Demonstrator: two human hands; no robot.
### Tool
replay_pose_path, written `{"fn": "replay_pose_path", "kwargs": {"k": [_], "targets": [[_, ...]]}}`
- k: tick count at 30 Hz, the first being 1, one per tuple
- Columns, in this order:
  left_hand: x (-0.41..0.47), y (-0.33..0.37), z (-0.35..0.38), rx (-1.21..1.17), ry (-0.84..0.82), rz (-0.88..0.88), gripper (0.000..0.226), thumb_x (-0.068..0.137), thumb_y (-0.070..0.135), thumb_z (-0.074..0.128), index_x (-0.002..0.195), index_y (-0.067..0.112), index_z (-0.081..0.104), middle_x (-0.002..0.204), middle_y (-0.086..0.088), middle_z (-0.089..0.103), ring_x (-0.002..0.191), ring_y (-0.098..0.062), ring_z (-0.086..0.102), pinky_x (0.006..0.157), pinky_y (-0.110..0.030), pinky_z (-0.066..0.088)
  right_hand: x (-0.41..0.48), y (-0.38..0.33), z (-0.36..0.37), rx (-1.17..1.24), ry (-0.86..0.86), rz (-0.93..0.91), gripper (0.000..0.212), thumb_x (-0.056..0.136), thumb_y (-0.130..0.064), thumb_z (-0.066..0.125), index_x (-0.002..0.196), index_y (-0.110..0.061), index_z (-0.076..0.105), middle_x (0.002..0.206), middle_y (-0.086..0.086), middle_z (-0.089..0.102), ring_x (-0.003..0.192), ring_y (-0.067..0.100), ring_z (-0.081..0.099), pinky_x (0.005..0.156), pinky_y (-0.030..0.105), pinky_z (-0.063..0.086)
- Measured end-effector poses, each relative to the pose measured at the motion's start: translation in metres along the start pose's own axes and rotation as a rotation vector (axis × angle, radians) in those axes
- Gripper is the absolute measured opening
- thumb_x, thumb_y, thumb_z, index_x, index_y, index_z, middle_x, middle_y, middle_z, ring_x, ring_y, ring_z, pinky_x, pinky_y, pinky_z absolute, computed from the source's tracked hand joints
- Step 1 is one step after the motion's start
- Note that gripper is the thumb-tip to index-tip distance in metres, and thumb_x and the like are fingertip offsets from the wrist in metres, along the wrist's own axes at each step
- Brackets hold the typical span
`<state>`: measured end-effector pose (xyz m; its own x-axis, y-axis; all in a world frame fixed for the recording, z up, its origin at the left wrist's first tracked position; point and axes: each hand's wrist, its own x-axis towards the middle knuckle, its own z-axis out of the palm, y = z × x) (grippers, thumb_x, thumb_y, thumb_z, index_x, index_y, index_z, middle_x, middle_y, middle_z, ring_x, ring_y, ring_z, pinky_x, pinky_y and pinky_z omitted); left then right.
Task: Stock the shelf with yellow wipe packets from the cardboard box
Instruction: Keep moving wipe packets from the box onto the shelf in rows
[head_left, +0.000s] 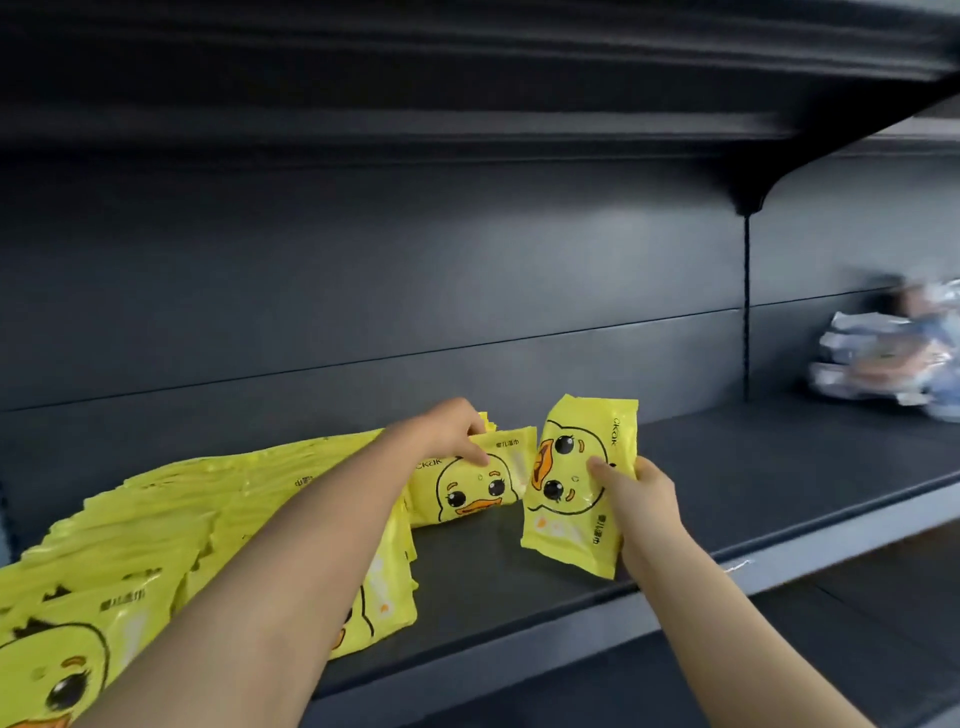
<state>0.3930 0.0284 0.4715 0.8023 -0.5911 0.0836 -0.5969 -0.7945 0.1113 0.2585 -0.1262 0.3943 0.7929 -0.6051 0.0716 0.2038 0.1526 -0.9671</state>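
Right hand (641, 493) gripped a yellow packet (576, 483) turned on end above the shelf (779, 467) | left hand (457, 434) pinched the row's end packet (470, 486) upright | risk — letting go early could tip the leaning row | cardboard box not in view

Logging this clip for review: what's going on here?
A person is stocking a dark shelf with yellow duck-print wipe packets. The right hand holds one packet turned on end. The left hand steadies the row's end packet. Many packets already stand at left.
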Motion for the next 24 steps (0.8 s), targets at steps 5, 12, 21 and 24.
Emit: {"fn": "replay_pose_path", "kwargs": {"k": [5,12,21,24], "targets": [[0.014,-0.019,0.020,0.083,0.034,0.008,0.047,0.081,0.037,0.069,0.058,0.017,0.034,0.062,0.000,0.030,0.054,-0.016,0.026,0.051,-0.030,0.019,0.010,0.012,0.011,-0.059,0.006,-0.007,0.012,0.092,-0.022,0.059,0.101,-0.016,0.055,0.092,0.006,0.066,0.083,0.027,0.065,0.071,0.039,0.053],[0.010,-0.023,0.022,0.135,0.066,0.055,0.044,0.081,0.038,0.068,0.060,0.015,0.037,0.063,0.000,0.036,0.058,-0.018,0.032,0.053,-0.030,0.023,0.017,0.015,0.008,-0.142,-0.014,-0.024,0.013,0.091,-0.022,0.060,0.102,-0.017,0.055,0.086,0.002,0.065,0.077,0.022,0.064,0.067,0.036,0.052],[-0.044,-0.039,-0.017,0.153,0.160,-0.035,0.037,0.090,0.031,0.061,0.119,0.009,0.060,0.118,-0.006,0.062,0.108,-0.023,0.057,0.093,-0.035,0.047,0.038,-0.036,0.032,-0.659,-0.437,-0.152,0.017,0.084,-0.023,0.070,0.098,-0.017,0.064,0.089,0.003,0.072,0.078,0.021,0.070,0.071,0.035,0.058],[-0.071,-0.049,-0.029,0.202,0.151,-0.112,0.037,0.090,0.034,0.059,0.120,0.012,0.059,0.120,-0.003,0.060,0.113,-0.022,0.053,0.093,-0.033,0.045,0.046,-0.051,0.062,-1.092,-0.625,-0.310,0.036,0.077,-0.027,0.076,0.108,-0.015,0.062,0.103,0.001,0.066,0.097,0.022,0.064,0.080,0.032,0.051]]}}
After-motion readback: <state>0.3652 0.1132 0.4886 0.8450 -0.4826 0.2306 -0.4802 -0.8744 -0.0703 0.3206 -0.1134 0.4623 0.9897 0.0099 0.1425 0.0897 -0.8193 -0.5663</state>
